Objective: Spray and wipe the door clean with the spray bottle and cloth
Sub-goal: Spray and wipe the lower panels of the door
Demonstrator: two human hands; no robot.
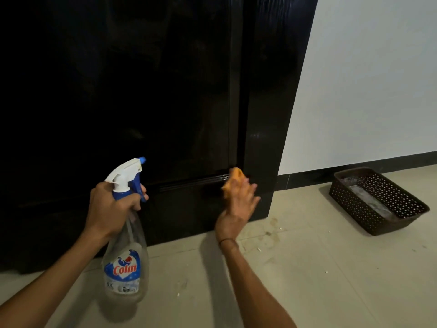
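Left hand (111, 208): your fingers wrap the spray bottle (125, 256) neck, forefinger on the trigger.
Right hand (238, 209): your fingers lie nearly straight, pressing the orange cloth (233, 179) against the door (165, 91) ahead.

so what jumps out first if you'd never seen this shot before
The big dark door fills most of the view. Low against it, the right hand presses an orange cloth near the door's bottom edge, while the left hand grips a spray bottle with a blue and white trigger. A brown perforated basket sits on the floor by the white wall.
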